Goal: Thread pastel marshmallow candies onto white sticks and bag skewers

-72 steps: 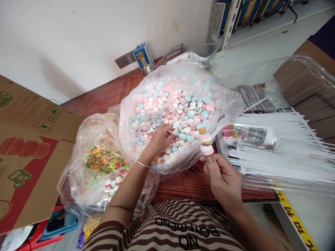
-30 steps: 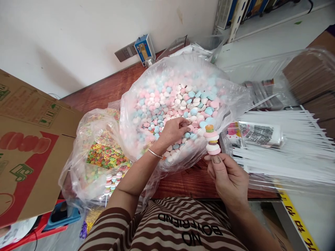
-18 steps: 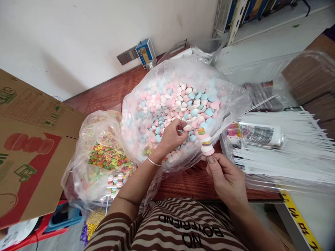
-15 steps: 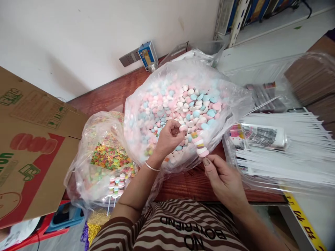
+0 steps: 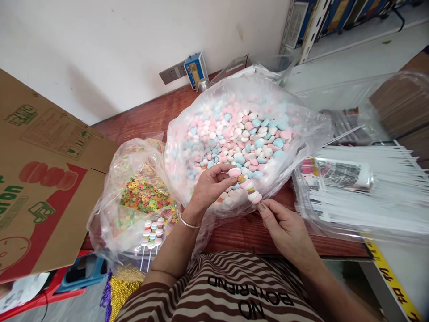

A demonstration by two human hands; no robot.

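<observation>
Pinched in my right hand (image 5: 284,228) is the lower end of a candy skewer (image 5: 252,193), stacked with pink and white marshmallows and yellowish gummy rings. My left hand (image 5: 209,188) is closed on a pink and white marshmallow (image 5: 234,171) at the skewer's upper end, beside an orange gummy ring. The stick itself is mostly hidden. Both hands are over the near edge of a big clear bag (image 5: 177,134) of pink, white and blue marshmallows. Several finished-looking skewers (image 5: 153,232) lie on a second bag (image 5: 110,179), which holds colourful gummy rings (image 5: 144,193).
A cardboard box (image 5: 43,179) stands at the left. White sticks (image 5: 362,210) and printed packets fill a clear plastic tray (image 5: 335,237) on the right. A small blue box (image 5: 196,71) is by the wall socket (image 5: 172,73). Shelving (image 5: 313,31) stands behind.
My left hand has brought the marshmallow against the skewer's upper end. The skewer has tilted further left, and the view has shifted slightly.
</observation>
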